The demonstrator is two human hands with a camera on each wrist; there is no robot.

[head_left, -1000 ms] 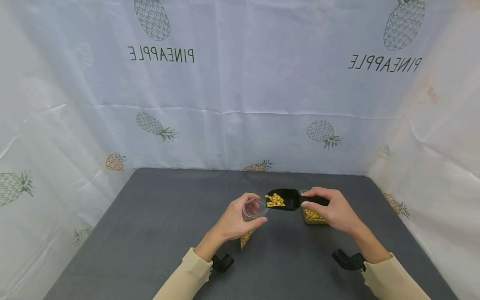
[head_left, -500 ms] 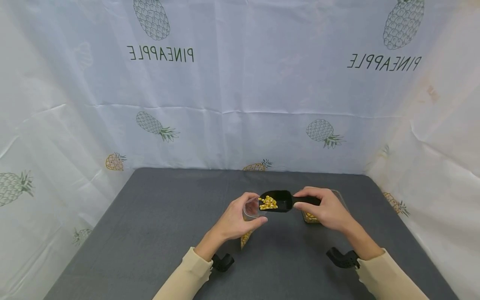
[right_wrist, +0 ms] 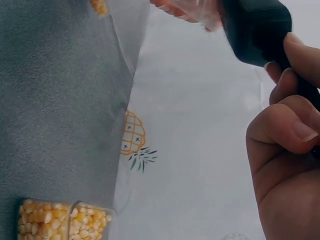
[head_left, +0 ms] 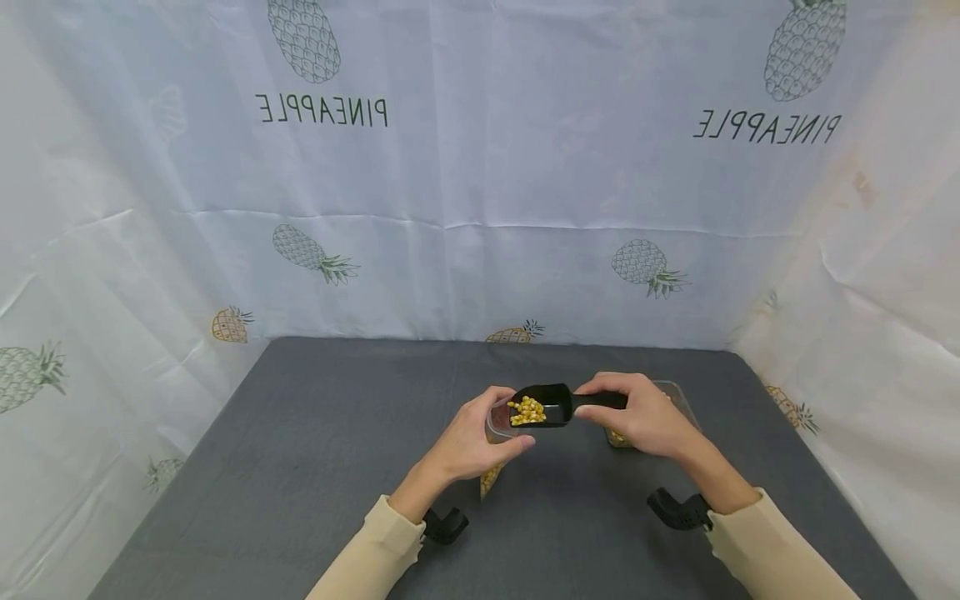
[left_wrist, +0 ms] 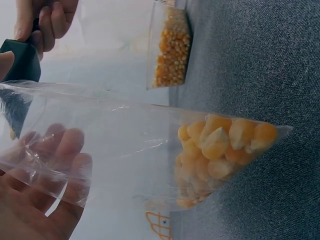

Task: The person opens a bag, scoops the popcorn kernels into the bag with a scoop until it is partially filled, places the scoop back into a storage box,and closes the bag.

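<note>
1. Grey table (head_left: 300, 467); pineapple-print sheet (head_left: 480, 183) hangs behind and at both sides.
2. Clear tub of corn kernels (head_left: 675, 396) sits on the table, partly hidden behind the right hand (head_left: 645, 421).
3. Left hand (head_left: 468, 442) curls round the mouth of a clear plastic bag (left_wrist: 150, 150); the bag's tip, filled with kernels, rests on the table.
4. Right hand pinches the handle of a black scoop (head_left: 543, 407), level, at the bag's mouth.
5. Kernels (head_left: 527, 409) lie in the scoop.
</note>
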